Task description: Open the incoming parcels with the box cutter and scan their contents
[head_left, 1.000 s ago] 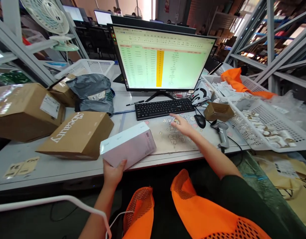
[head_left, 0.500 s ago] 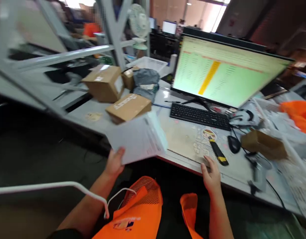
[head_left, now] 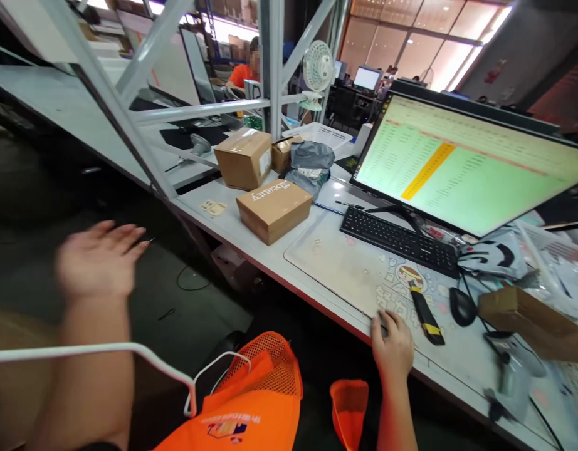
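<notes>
Cutter (head_left: 427,313) lies on the desk mat (head_left: 336,257) near the right hand (head_left: 393,346), whose grip I can't tell, while the left hand (head_left: 98,260) hangs splayed, unclenched, over the floor (head_left: 176,335).

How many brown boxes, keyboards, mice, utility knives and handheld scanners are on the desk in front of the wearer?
Brown boxes: 4
Keyboard: 1
Mouse: 1
Utility knife: 1
Handheld scanner: 1
Total: 8
</notes>
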A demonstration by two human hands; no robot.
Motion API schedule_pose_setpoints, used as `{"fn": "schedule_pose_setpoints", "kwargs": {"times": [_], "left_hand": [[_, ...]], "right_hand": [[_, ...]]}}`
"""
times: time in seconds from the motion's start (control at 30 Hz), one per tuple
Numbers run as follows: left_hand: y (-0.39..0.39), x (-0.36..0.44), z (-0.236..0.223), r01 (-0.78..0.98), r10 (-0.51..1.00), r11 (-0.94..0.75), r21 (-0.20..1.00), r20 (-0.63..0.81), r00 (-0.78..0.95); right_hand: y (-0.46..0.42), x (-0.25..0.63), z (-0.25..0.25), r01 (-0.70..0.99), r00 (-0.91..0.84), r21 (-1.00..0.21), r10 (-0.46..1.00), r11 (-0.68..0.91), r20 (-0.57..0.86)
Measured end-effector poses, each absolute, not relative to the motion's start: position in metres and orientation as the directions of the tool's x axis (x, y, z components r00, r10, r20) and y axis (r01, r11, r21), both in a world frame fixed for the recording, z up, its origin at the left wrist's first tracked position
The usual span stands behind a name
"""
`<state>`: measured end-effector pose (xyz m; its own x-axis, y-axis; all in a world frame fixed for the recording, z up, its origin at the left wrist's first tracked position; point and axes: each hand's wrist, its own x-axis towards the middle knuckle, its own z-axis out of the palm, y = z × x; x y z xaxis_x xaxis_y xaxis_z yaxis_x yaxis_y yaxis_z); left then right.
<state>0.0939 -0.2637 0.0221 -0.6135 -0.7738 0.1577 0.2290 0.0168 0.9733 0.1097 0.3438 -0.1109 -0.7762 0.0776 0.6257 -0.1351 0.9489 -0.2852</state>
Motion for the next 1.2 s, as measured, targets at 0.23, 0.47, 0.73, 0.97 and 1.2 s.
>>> {"fn": "schedule_pose_setpoints", "kwargs": {"times": [0.23, 0.47, 0.73, 0.97, 1.2], "left_hand": [[-0.167, -0.125, -0.028, 0.043, -0.582, -0.107, 0.993, -0.028, -0.813], [-0.123, -0.115, -0.066, 0.242, -0.543, -0.157, 0.957, 0.121, -0.831], [-0.062, -0.027, -0.109, 0.304, -0.322, -0.204, 0.931, 0.229, -0.919], [-0.038, -0.009, -0.111, 0.273, -0.061, -0.136, 0.952, 0.267, -0.962], [-0.011, -0.021, -0.086, 0.409, 0.128, 0.194, 0.892, 0.39, -0.912]], "right_hand": [[0.361, 0.133, -0.116, -0.267, -0.756, -0.363, 0.039, 0.892, 0.653], [0.354, 0.136, -0.115, -0.265, -0.722, -0.348, 0.055, 0.899, 0.69], [0.34, 0.124, -0.114, -0.188, -0.836, -0.524, 0.145, 0.831, 0.529], [0.262, 0.092, -0.077, -0.372, -0.927, -0.712, -0.271, 0.595, 0.257], [0.201, 0.098, -0.046, -0.693, -0.718, -0.672, -0.334, 0.26, 0.611]]}}
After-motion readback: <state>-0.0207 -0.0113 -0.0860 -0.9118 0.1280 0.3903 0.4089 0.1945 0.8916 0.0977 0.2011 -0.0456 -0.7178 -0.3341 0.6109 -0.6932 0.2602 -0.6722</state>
